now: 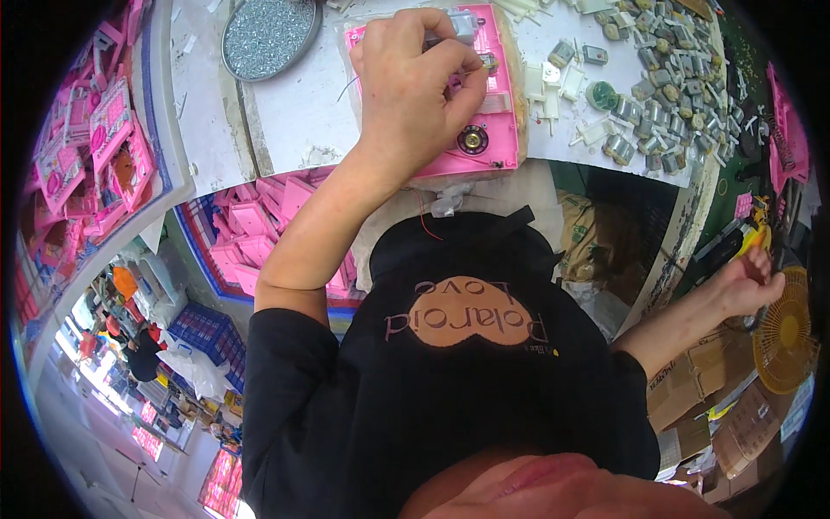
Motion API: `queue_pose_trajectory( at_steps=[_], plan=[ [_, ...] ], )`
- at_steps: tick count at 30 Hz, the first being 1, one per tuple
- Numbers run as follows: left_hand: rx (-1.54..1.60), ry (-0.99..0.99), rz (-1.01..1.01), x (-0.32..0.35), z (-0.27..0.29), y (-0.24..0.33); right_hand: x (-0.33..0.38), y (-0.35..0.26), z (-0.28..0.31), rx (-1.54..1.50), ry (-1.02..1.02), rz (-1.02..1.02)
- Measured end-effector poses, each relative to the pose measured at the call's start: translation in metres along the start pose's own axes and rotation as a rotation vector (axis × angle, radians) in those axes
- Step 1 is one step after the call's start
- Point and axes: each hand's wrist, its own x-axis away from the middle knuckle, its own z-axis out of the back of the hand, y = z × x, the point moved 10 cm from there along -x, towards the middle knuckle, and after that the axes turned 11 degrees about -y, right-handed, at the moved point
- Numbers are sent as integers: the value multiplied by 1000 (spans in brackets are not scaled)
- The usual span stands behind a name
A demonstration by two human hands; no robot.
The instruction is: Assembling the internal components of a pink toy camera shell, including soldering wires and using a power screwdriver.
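L hand [405, 86] fwd, fingers [468, 97] pinched; R hand [749, 285] out wide, half-curled.

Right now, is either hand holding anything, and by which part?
Left hand: fingers bunched over the pink casing, any hold hidden. Right hand: curled, can't tell.

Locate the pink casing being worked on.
Head view, top centre: the pink casing sits under the left hand at the near edge of the white table, small metal pieces to its left, motors right.
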Motion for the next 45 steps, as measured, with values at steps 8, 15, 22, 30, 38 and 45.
queue_pose_trajectory(
  at_steps=[8, 15, 22, 30, 38, 45],
  plan=[
    [81, -60, 17, -10, 3, 7, 127, 71, -290, 27, -666, -250],
    [80, -78, 16, -11, 2, 5, 150, 90, -328, 184, -818, -310],
    [77, -59, 9, -11, 3, 5, 153, 90, -340, 274, -868, -292],
    [90, -57, 5, -10, 3, 3, 151, 79, -354, 372, -928, -158],
    [81, -58, 17, -10, 3, 3, 149, 74, -346, 342, -924, -143],
    [65, -60, 19, -11, 5, 5, 143, 73, -338, 299, -869, -203]
  ],
)
